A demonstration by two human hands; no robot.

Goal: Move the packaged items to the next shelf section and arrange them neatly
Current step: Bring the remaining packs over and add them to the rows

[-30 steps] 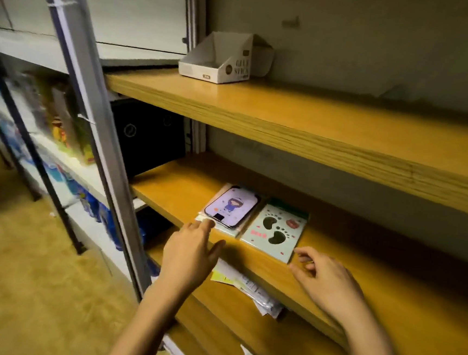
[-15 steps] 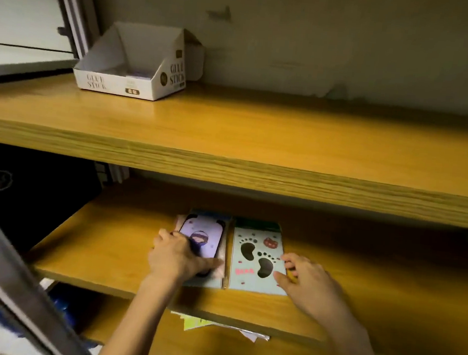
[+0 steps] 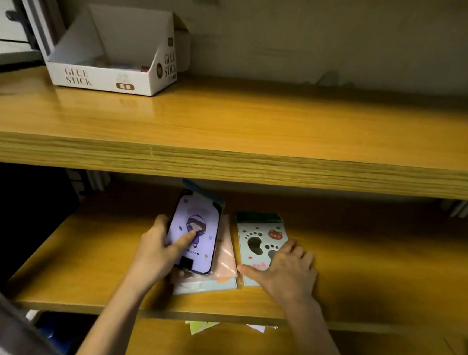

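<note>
Two bare hands are seen over the middle yellow wooden shelf board (image 3: 77,271): the left hand (image 3: 155,252) is closed around a lilac cartoon-girl packaged phone case (image 3: 194,230), tilted up off a pale stack; the right hand (image 3: 284,272) is spread flat on a mint footprint-patterned packet (image 3: 256,236). Above, a white cardboard glue-stick box (image 3: 108,78) is set on the upper shelf against a stained wall (image 3: 325,29).

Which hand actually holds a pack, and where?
Left hand grips the purple pack at its lower left edge, thumb across the front. Right hand only presses on the footprint pack.
</note>
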